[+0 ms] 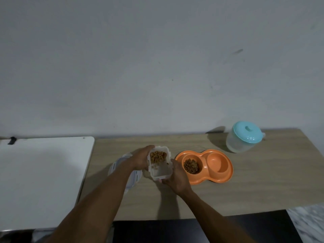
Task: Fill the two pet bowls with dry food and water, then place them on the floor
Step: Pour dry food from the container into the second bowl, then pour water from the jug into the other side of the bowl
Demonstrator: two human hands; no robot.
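An orange double pet bowl point(205, 179) lies on the wooden table. Its left cup holds brown dry food point(191, 166); its right cup point(217, 162) looks empty. Left of it, both hands hold a clear rectangular food container point(160, 170) just above the table, with kibble heaped at its far end. My left hand point(140, 159) grips the container's left side and my right hand point(176, 178) grips its near right corner. A clear water jug with a light blue lid point(245, 137) stands at the back right.
The container's lid point(116, 166) lies on the table under my left forearm. A white table point(40, 176) adjoins on the left. A wall rises right behind both tables. A dark surface point(192, 230) lies below the wooden table's near edge.
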